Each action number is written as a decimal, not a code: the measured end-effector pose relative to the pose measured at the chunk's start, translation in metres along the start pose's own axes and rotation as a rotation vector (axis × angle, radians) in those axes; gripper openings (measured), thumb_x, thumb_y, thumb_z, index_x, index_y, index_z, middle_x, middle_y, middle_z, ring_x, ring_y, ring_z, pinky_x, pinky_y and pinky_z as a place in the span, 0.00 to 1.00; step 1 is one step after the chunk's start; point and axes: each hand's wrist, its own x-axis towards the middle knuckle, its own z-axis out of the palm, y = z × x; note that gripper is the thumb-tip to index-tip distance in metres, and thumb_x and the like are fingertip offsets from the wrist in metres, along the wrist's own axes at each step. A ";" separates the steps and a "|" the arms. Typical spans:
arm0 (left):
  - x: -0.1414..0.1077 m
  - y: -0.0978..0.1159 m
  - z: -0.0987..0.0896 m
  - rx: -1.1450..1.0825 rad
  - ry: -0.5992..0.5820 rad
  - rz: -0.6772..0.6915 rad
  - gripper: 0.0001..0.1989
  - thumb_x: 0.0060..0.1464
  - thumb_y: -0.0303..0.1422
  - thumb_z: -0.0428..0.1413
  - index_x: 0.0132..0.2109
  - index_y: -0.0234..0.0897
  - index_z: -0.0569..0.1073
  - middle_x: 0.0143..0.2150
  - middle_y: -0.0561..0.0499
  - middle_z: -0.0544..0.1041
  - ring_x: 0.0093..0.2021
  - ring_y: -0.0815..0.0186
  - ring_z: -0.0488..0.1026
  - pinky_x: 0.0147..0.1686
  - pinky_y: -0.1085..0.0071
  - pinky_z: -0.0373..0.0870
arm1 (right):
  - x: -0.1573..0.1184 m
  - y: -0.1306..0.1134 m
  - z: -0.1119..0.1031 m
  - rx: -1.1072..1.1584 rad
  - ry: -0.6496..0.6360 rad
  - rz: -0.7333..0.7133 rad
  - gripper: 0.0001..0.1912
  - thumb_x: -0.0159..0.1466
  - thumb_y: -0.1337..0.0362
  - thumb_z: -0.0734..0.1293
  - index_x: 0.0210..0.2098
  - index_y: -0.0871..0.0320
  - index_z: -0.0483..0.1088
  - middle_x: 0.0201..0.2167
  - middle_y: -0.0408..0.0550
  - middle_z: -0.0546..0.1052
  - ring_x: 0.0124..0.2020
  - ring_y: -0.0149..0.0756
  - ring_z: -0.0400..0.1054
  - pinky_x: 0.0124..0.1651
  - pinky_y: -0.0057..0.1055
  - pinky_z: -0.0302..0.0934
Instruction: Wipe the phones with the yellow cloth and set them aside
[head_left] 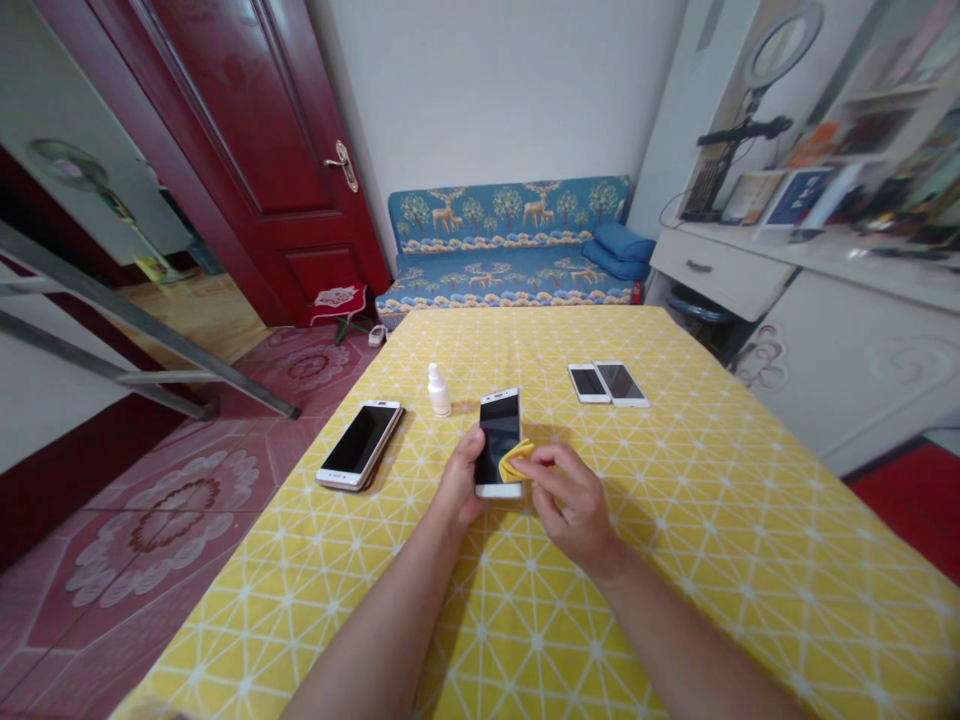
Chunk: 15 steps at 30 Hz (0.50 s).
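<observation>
Left hand (459, 475): fingers clamped round white phone (495, 420), over counter (536, 640). Right hand (576, 500): fingers pinching yellow cloth (513, 464) at phone's lower part. Wiping looks unfinished; other phones (622, 383) done or not, unclear.

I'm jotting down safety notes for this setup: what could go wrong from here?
The left hand holds the phone at its side, so it might slip if pressed hard with the yellow cloth. The small white bottle stands upright beyond that hand; a knock could tip it. The cloth, yellow like the tablecloth, could be overlooked if put down.
</observation>
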 end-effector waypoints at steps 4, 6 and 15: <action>-0.002 -0.002 0.001 0.078 -0.111 0.020 0.18 0.49 0.35 0.62 0.47 0.34 0.75 0.38 0.47 0.80 0.35 0.63 0.76 0.39 0.70 0.69 | 0.002 0.002 0.003 -0.001 0.048 -0.014 0.29 0.62 0.78 0.59 0.57 0.46 0.68 0.40 0.49 0.70 0.43 0.36 0.67 0.44 0.37 0.67; -0.002 -0.002 0.001 0.143 -0.125 0.020 0.21 0.50 0.36 0.62 0.51 0.34 0.75 0.42 0.45 0.80 0.40 0.60 0.77 0.43 0.68 0.68 | 0.002 0.004 0.003 -0.012 0.086 -0.006 0.29 0.63 0.78 0.59 0.58 0.47 0.67 0.41 0.50 0.70 0.44 0.36 0.67 0.45 0.37 0.66; -0.004 -0.004 -0.003 0.402 -0.243 0.030 0.24 0.55 0.39 0.58 0.58 0.38 0.72 0.55 0.43 0.75 0.58 0.52 0.69 0.60 0.59 0.57 | 0.005 0.003 -0.006 0.000 0.342 0.151 0.24 0.65 0.74 0.62 0.57 0.48 0.69 0.45 0.50 0.69 0.47 0.37 0.66 0.47 0.38 0.65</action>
